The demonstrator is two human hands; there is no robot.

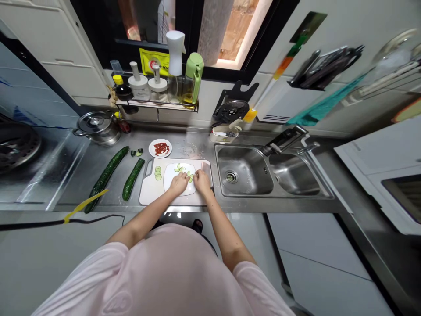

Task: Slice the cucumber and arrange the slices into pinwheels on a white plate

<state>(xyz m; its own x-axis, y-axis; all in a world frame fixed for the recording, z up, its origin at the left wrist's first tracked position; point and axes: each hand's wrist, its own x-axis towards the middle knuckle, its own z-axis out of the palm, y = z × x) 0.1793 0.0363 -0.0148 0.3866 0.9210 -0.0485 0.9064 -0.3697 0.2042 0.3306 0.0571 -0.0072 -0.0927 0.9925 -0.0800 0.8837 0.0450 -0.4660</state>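
A white square plate (169, 186) rests on a light cutting board (151, 195), with thin cucumber slices (180, 167) laid in an arc toward its far side. Over the plate, my left hand (179, 183) has its fingers bent together at the slices. My right hand (202, 181) is at the plate's right edge, its fingertips pinched on a pale green cucumber slice between the two hands. A short row of cucumber slices (158, 173) lies on the board left of the plate. Partly behind my right hand, a knife (205, 166) lies along the board's right side.
Two whole-looking cucumbers (110, 173) and cucumber end pieces (138, 152) lie to the left. A small plate of red pieces (161, 148) stands behind the board. The double sink (243, 169) is on the right; a lidded pot (98, 127) stands back left, beside a bottle rack (158, 104).
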